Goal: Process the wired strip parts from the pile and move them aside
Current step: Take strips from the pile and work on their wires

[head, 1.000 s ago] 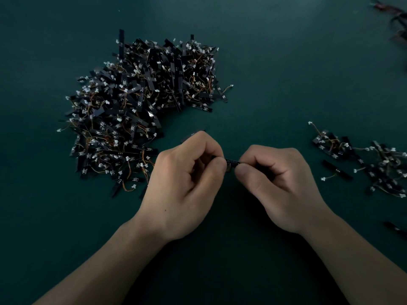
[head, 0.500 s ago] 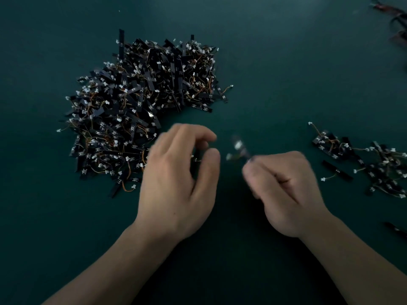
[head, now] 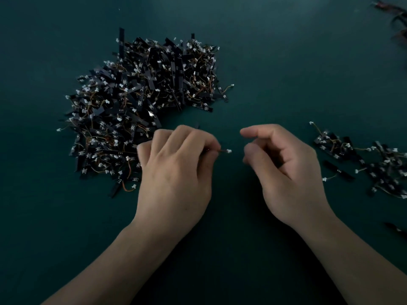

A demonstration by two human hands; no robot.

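A large pile point(head: 141, 106) of black strip parts with thin wires and white connectors lies on the dark green table at the upper left. My left hand point(head: 176, 172) sits at the pile's lower right edge and pinches one wired strip part point(head: 225, 151); its wire and white connector stick out to the right of the fingers. My right hand point(head: 284, 170) hovers a short gap to the right, fingers loosely curled, index finger and thumb apart, holding nothing. A smaller heap of set-aside parts point(head: 363, 161) lies at the right.
The dark green table surface point(head: 286, 62) runs across the whole view. More dark parts with reddish wires point(head: 394, 16) lie at the top right corner. One loose black strip point(head: 394, 228) lies near the right edge, below the smaller heap.
A second ago both hands pinched one part between them. The hands have since drawn apart; the right one let go and stands empty, while the left one holds a wired part.
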